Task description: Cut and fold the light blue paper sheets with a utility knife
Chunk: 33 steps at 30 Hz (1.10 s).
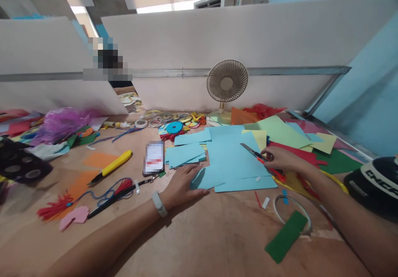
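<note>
Scissors [248, 149] with dark blades and red handles are in my right hand [276, 157], whose fingers close around the handles. The blades point left over a large light blue paper sheet [230, 156]. My left hand [185, 188] lies flat with fingers stretched at the left edge of the blue paper. Some of its fingertips are hard to make out against the sheet. Just beyond that hand is a small stack of cut blue paper pieces [185, 154]. Another blue strip [192, 137] lies behind the stack.
A phone [154, 156], yellow cutter knife [116, 164], black pen [112, 200] and red tassel [56, 208] lie left. A tape ring [307, 215] and green paper strip [286, 236] lie front right. A fan [226, 82] stands behind; a dark helmet-like object [376, 185] is at right.
</note>
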{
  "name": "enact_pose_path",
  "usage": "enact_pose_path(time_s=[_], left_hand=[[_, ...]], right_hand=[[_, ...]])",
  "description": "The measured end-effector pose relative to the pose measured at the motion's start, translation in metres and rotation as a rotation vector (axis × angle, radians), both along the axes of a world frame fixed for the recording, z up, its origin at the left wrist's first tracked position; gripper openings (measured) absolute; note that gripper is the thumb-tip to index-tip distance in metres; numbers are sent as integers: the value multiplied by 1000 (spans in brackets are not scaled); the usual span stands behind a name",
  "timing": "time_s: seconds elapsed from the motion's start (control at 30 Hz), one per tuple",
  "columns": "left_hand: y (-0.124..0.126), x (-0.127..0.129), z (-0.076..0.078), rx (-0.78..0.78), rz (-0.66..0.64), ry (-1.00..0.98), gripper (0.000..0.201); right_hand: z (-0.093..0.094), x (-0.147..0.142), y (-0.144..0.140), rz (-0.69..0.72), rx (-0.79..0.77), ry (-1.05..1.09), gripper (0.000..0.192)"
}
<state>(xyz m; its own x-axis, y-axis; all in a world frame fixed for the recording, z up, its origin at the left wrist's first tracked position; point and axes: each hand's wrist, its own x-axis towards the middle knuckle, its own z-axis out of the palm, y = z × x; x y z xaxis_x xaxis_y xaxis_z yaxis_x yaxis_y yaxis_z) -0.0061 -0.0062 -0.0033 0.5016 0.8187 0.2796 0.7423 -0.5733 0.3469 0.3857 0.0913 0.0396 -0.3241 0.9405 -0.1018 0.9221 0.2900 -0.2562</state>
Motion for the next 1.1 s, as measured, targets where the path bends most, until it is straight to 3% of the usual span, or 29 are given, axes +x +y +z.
enact_pose_path(time_s=[0.23, 0.47, 0.6, 1.1], left_hand=[[0, 0, 2, -39, 20, -56, 82], [1, -2, -3, -81, 12, -56, 83], [2, -2, -4, -72, 1, -51, 81], [2, -2, -6, -77, 8, -28, 81]], right_hand=[[1, -11, -3, 14, 22, 47, 24], [-2, -46, -26, 59, -34, 113, 23], [-8, -62, -33, 45, -4, 133, 41], [-11, -72, -40, 80, 28, 164, 42]])
